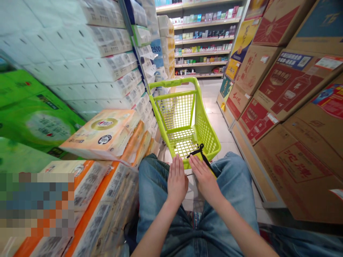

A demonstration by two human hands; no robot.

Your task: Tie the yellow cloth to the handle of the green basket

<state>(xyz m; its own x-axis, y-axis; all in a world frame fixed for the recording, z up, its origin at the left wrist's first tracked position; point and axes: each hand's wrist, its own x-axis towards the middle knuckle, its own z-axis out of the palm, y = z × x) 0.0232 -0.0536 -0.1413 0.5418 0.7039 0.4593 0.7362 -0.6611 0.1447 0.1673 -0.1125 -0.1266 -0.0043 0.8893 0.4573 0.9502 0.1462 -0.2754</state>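
Note:
A lime-green shopping basket cart (217,146) with a lattice bottom and sides stands in front of my knees. My left hand (177,180) lies on its near rim, with the fingers straight and side by side, pointing forward. Beside it, my right hand (204,178) has its fingers stretched out flat over the near rim and against a small yellow item (197,155) with a black cord (200,147). What kind of item it is I cannot tell. Both thumbs are mostly hidden. Through the lattice bottom I see pale floor tiles.
Packs of tissue paper (104,132) are stacked along the left, orange ones low and white ones (69,60) high. Cardboard cartons (294,167) are piled on the right above a low ledge (249,164). Shelves (203,64) of small packaged goods cross the aisle's far end.

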